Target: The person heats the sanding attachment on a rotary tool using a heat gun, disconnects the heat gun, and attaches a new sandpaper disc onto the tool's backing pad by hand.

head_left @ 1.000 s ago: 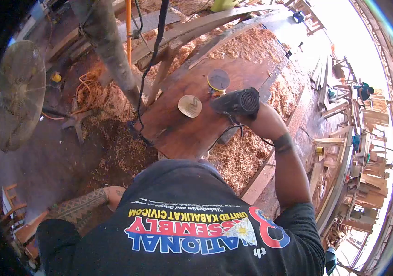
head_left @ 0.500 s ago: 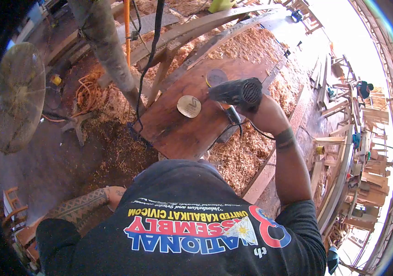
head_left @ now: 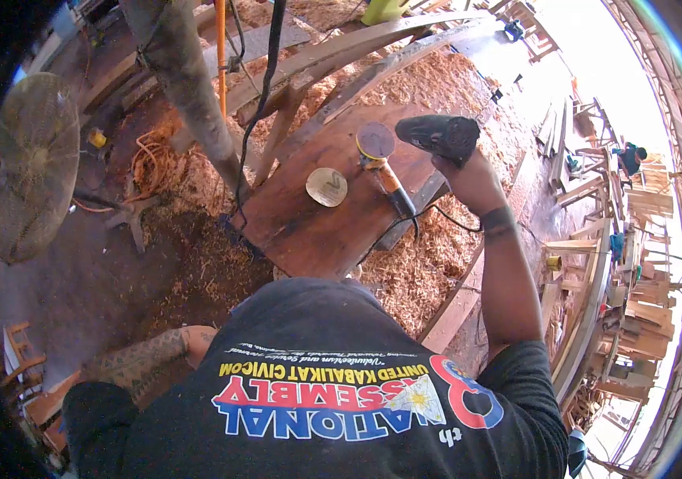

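My right hand is wrapped round the handle of a black hair dryer, raised over the right edge of a reddish-brown wooden slab. The dryer's nozzle points left. Beneath and left of it, an orange-and-black disc sander lies on the slab, its round purplish pad facing up. A loose tan sanding disc lies flat beside the sander. My left hand is partly visible close against my body at lower left; the shirt hides its fingers.
A thick post rises left of the slab, with black cables near it. A large round fan stands at far left. Curved timbers cross the top. Wood shavings cover the ground. Another person is far right among stacked wood.
My right hand has moved up and to the right with the hair dryer, which has turned slightly. The sander's pad and body are now uncovered. My left arm has barely shifted.
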{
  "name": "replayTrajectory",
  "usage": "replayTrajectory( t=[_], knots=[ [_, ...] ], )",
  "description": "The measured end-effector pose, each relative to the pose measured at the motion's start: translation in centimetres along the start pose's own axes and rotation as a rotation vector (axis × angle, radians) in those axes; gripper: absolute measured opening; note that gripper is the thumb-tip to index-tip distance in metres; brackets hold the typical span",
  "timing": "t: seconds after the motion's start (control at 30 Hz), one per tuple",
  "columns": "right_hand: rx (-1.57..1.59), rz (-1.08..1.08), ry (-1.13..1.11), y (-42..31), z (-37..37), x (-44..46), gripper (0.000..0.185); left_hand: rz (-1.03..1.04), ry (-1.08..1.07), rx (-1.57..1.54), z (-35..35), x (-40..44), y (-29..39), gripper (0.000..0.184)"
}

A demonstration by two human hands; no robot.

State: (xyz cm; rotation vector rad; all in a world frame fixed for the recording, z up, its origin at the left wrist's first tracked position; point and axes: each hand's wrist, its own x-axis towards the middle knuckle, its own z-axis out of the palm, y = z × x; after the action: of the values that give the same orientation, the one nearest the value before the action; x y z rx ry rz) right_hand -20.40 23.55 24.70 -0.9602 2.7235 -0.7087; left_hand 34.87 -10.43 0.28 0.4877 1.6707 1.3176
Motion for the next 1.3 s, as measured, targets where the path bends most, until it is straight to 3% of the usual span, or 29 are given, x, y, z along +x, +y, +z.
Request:
replayTrajectory(
  t=[0.07, 0.13, 0.27, 0.37, 0.53, 0.63, 0.77, 0.8, 1.07, 1.17, 1.3],
  knots=[
    [0.147, 0.019, 0.051, 3.1, 0.8, -0.6, 0.037, -0.041, -0.001, -0.002, 0.3, -0.1, -0.7, 0.075],
    [0.281, 0.197, -0.06, 3.0, 0.0, -1.8, 0.036, -0.051, 0.052, -0.025, 0.2, -0.1, -0.5, 0.073],
    [0.26, 0.207, -0.027, 2.5, 0.1, -2.7, 0.037, -0.097, 0.062, -0.078, -1.0, -0.4, 2.9, 0.068],
    [0.144, 0.274, -0.006, -0.3, -0.5, -2.4, 0.038, -0.042, 0.052, -0.086, -1.1, -0.2, 0.2, 0.066],
    [0.432, 0.122, -0.131, 1.3, 0.2, -4.4, 0.034, -0.077, 0.027, 0.034, -2.7, -0.2, 2.6, 0.066],
    [0.234, -0.113, -0.031, 1.7, 2.7, -6.7, 0.036, -0.087, 0.021, 0.003, -2.8, -0.2, 3.3, 0.066],
    [0.803, 0.461, -0.276, -0.8, 4.9, -7.6, 0.034, -0.006, 0.01, 0.102, -2.3, 0.1, 0.7, 0.068],
    [0.857, 0.507, -0.204, -1.9, 5.6, -8.0, 0.034, 0.01, 0.019, 0.107, -2.1, 0.1, 0.1, 0.068],
    [0.822, 0.27, -0.231, -0.5, 8.1, -8.4, 0.034, -0.007, 0.03, 0.082, -2.0, -0.1, 0.3, 0.073],
    [0.714, 0.083, -0.24, -0.6, 9.2, -7.9, 0.033, -0.025, 0.02, 0.021, -2.2, -0.1, 0.4, 0.071],
    [0.788, 0.124, -0.289, -1.0, 9.5, -7.5, 0.034, -0.1, 0.046, -0.15, -2.1, -0.4, 0.9, 0.066]
  ],
)
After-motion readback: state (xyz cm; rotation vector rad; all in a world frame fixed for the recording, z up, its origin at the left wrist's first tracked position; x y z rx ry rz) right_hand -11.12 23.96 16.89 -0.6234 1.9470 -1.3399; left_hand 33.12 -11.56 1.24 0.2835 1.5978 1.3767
